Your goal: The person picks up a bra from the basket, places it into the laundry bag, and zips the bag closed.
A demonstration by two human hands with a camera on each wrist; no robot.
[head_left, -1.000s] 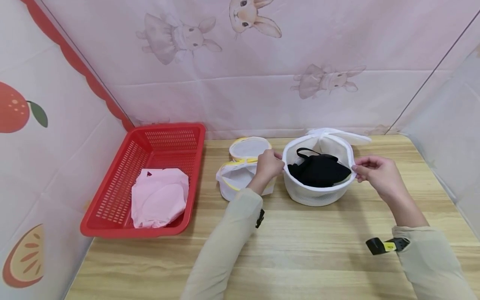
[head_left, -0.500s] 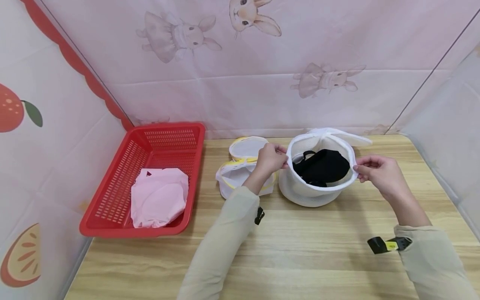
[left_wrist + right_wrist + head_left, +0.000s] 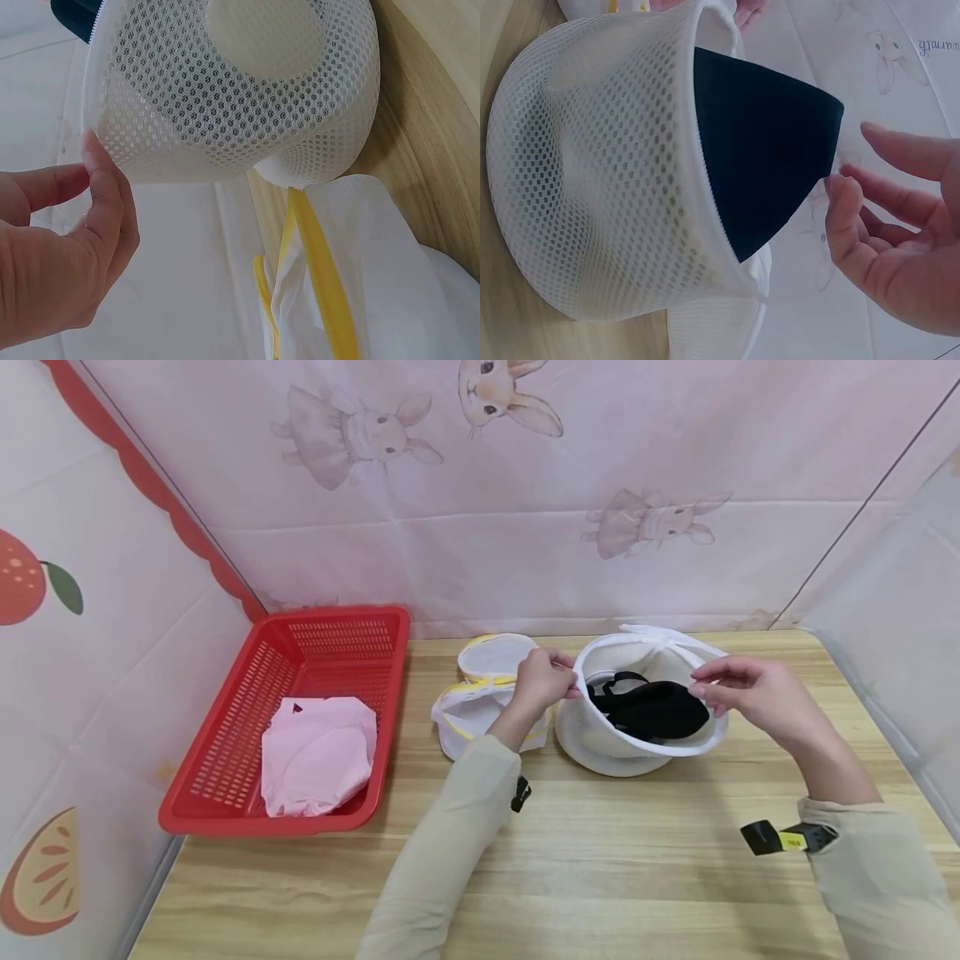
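Observation:
A round white mesh laundry bag (image 3: 611, 739) stands unzipped on the table, its mouth tilted toward the right. Inside lies a black garment (image 3: 660, 710) with a thin strap, looking like a bra; one pointed end stands out past the rim in the right wrist view. My left hand (image 3: 543, 681) pinches the bag's left rim between thumb and fingers, also plain in the left wrist view. At the right rim is my right hand (image 3: 761, 697), thumb and fingers apart. In the right wrist view its fingertips (image 3: 844, 187) are at the garment's corner; whether they touch cannot be told.
Left of the bag is a smaller white mesh bag (image 3: 468, 714) with yellow trim, its lid folded back. A red plastic basket (image 3: 281, 822) at the left holds a pink cloth item (image 3: 318, 756). A printed wall covering (image 3: 480, 568) stands behind the table.
My right hand has released the right rim and risen slightly, fingers spreading. The bag's mouth has tilted and shifted right, and the black garment has slid inside it. My left hand keeps its pinch.

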